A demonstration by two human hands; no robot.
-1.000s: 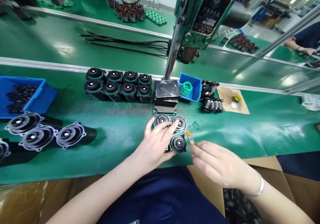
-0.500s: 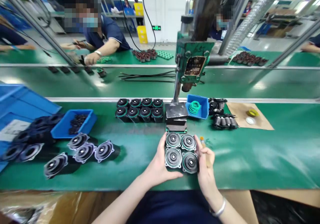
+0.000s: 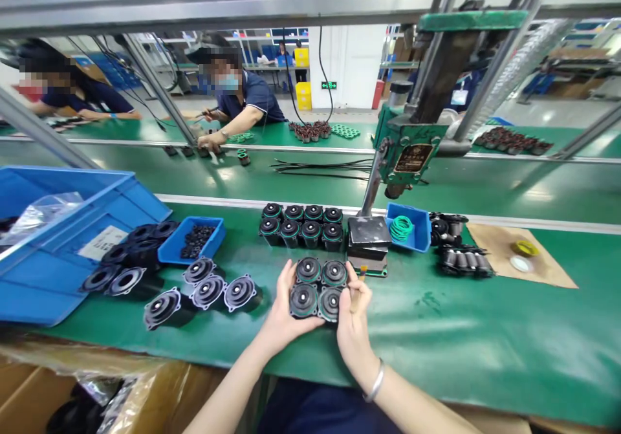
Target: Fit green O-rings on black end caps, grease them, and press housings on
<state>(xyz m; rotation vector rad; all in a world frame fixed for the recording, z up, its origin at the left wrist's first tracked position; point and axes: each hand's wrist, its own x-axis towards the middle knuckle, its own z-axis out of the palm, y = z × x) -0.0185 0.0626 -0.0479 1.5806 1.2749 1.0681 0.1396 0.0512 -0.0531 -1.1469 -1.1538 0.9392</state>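
Note:
Several black round motor housings (image 3: 305,297), with stepped tops and green rings, are squeezed together in a block between my two hands. My left hand (image 3: 281,311) wraps the block's left side, thumb along the near edge. My right hand (image 3: 353,317) presses on the right side and also keeps a small brush (image 3: 363,271) between its fingers; most of its handle is hidden. Just beyond stand two rows of similar green-ringed housings (image 3: 301,228). Right of them is the press's metal block (image 3: 369,233).
Loose housings (image 3: 208,292) lie at left near a blue tray of small black parts (image 3: 196,241) and a large blue bin (image 3: 116,191). The green press (image 3: 407,152) overhangs the bench. A blue tray (image 3: 421,230) holds green rings; cardboard (image 3: 543,269) lies right. A co-worker (image 3: 237,107) sits opposite.
My hands have carried the block of housings leftward, from in front of the press base to in front of the rows. The camera view has also shifted.

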